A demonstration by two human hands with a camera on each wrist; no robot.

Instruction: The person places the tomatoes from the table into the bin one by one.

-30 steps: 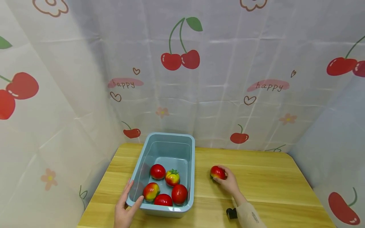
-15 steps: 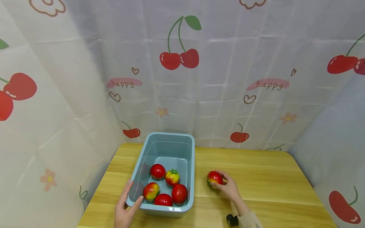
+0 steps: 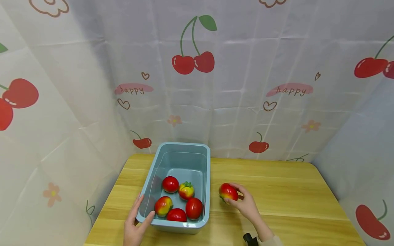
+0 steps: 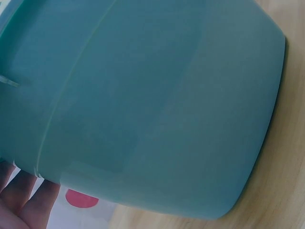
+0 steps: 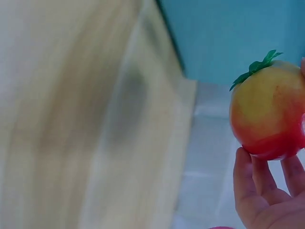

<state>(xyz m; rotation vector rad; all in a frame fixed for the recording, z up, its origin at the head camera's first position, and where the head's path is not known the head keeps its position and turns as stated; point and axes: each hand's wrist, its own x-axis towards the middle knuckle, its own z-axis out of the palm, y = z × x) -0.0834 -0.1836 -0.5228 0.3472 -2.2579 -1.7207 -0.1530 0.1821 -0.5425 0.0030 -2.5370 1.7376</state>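
My right hand point(image 3: 243, 203) grips a red and yellow tomato point(image 3: 228, 192) with a green stalk point(image 5: 257, 67), lifted just off the wooden table point(image 3: 277, 191) to the right of the light blue bin point(image 3: 176, 225). The right wrist view shows the tomato point(image 5: 267, 114) resting on my fingertips point(image 5: 259, 183). My left hand point(image 3: 135, 222) holds the bin's near left corner, thumb over the rim. Several red and yellow tomatoes point(image 3: 180, 203) lie in the bin's near half. The left wrist view is filled by the bin's outer wall point(image 4: 143, 109), with my fingers point(image 4: 24, 198) at the lower left.
A cherry-printed white curtain point(image 3: 197, 85) closes in the table on the back, left and right. A small black object point(image 3: 248, 238) shows at the bottom edge by my right wrist. Bare wood lies to the right of the bin.
My right hand has lifted the tomato and carried it left, closer to the bin. The left hand and the bin have stayed where they were.
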